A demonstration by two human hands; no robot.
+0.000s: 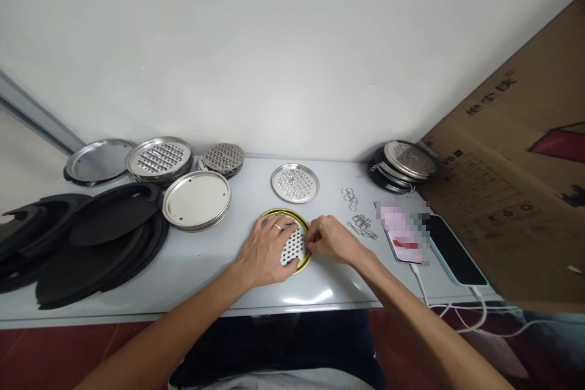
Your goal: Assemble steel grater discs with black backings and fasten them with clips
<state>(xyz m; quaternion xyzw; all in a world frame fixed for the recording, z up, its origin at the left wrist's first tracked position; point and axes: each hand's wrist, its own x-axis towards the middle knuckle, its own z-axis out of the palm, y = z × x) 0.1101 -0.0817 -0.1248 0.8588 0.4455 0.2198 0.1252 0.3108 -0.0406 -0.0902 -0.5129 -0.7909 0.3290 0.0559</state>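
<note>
The grip of my left hand (270, 253), a ring on one finger, is spread wide over a round, pale metal disc with a gold-coloured rim and a field of small dark holes (292, 248); the disc lies on the smooth, pale grey bench (214, 274) near its front edge. My hand covers its left part. My right grip (326, 237) has its fingertips drawn together at the disc's right rim; I cannot tell whether anything thin is between them.

Just beyond lies a silvery round grater plate (295, 183), rough with raised teeth. To the right are loose thin wire rings (350, 198) and a tangle of bent metal wire (363, 226), then two phones (457, 251) trailing white cables (478, 314). A tall brown cardboard box (507, 195) closes off that side.

To the left stand a stack of smooth steel discs with small holes (196, 198) and broad, matte black flat pieces (116, 213), overlapping and crowding the bench. A plain white wall (283, 61) rises behind.
</note>
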